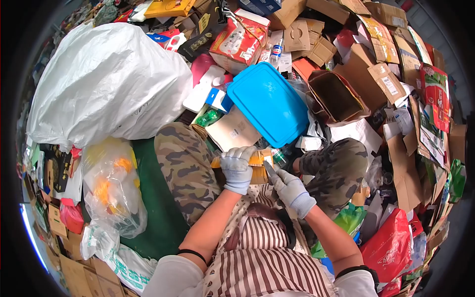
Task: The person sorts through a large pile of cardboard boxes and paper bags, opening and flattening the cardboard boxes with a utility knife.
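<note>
My left hand [237, 168], in a grey work glove, grips an orange ribbed plastic bottle [256, 159] that lies crosswise between my knees. My right hand [292, 190], also gloved, holds a small knife [269, 171] whose blade rests against the bottle's right end. I sit with camouflage trousers [185, 168] and a striped apron in view below the hands. A blue plastic lid [269, 101] lies just beyond the bottle on the pile.
A big white sack [104, 79] stands at the left, with a clear bag of orange items [111, 183] below it. Flattened cardboard boxes [366, 74], cartons and bottles fill the ground ahead and to the right. A red plastic bag [391, 247] lies at my right.
</note>
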`<move>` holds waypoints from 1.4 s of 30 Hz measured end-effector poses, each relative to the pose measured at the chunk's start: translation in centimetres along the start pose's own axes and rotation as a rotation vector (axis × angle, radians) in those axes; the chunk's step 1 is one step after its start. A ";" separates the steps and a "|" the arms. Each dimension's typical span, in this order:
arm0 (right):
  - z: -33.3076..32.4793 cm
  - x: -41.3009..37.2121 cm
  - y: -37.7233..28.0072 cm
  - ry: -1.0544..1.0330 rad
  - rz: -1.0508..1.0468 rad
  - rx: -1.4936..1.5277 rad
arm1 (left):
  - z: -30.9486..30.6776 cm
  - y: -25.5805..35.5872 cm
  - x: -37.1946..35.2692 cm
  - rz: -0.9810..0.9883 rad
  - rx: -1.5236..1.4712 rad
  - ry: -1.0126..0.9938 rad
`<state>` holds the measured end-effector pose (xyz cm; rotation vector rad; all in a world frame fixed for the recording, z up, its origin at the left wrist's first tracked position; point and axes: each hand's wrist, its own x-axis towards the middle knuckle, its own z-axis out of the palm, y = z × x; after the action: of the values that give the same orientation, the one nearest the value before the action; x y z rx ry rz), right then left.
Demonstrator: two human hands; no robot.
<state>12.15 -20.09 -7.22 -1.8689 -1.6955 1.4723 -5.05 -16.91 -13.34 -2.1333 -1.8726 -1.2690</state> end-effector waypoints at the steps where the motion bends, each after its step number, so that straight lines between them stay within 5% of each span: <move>1: 0.3 0.2 -0.1 0.047 -0.065 -0.091 | 0.1 -0.1 0.0 0.003 0.004 -0.002; 10: -0.6 1.3 -2.0 -0.230 0.090 -0.296 | 0.2 0.7 -0.7 0.107 0.060 -0.102; 14: -0.7 1.1 -1.5 -0.089 -0.160 -0.439 | -0.9 0.4 0.6 0.031 -0.041 -0.058; 17: -3.3 -0.6 -3.1 -0.173 -0.044 0.317 | -1.5 -1.5 2.0 -0.080 -0.188 -0.003; 19: -3.6 -0.3 -2.5 -0.028 -0.135 0.648 | -2.0 -2.3 2.6 -0.290 -0.530 -0.137; 20: -3.8 -0.1 -2.4 -0.038 -0.161 0.716 | -0.5 -3.5 1.3 -0.812 -1.094 -0.282; 21: -3.8 0.2 -2.4 -0.046 -0.185 0.787 | 1.8 -6.7 -0.2 -1.078 -1.758 -0.384; 23: -2.6 0.8 -2.2 -0.035 -0.197 0.782 | 2.7 -7.0 -2.8 -1.449 -2.360 -0.617; 24: -1.9 1.0 -2.6 -0.034 -0.274 0.789 | 3.4 -5.8 -3.4 -1.044 -2.418 -0.763; 26: -0.7 1.7 -3.4 -0.072 -0.404 0.798 | 2.3 -2.7 -3.0 -1.118 -2.155 -0.808; 29: -1.3 2.8 -3.3 -0.279 -0.082 0.868 | 2.2 -2.3 -3.7 -1.078 -2.023 -0.918; 31: -1.9 3.0 -3.1 -0.321 0.005 0.905 | 3.5 -3.5 -5.2 -1.198 -1.922 -0.759; 33: -1.7 3.1 -2.6 -0.279 0.021 0.962 | 5.9 -7.3 -6.0 -1.576 -1.616 -0.339; 35: -1.4 3.1 -2.3 -0.227 0.024 0.983 | 1.2 -5.6 -2.9 -1.458 -1.417 -0.047; 36: -0.9 3.1 -1.9 -0.212 0.013 1.044 | -2.6 -3.3 -0.1 -1.426 -1.500 -0.132; 39: 0.0 3.3 -0.8 -0.201 -0.056 1.041 | -4.9 -0.8 0.0 -0.923 -1.430 -0.513; 40: 0.0 3.3 -0.7 -0.199 -0.061 1.012 | -5.3 -1.4 0.2 -0.924 -1.564 -0.563; 42: 0.6 2.9 -1.0 -0.040 -0.097 0.892 | -5.7 0.3 -0.3 -0.966 -1.324 -0.462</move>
<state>10.58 -17.58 -8.28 -1.2449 -0.8548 1.8014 -7.86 -20.16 -9.63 -1.8451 -2.9129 -3.1316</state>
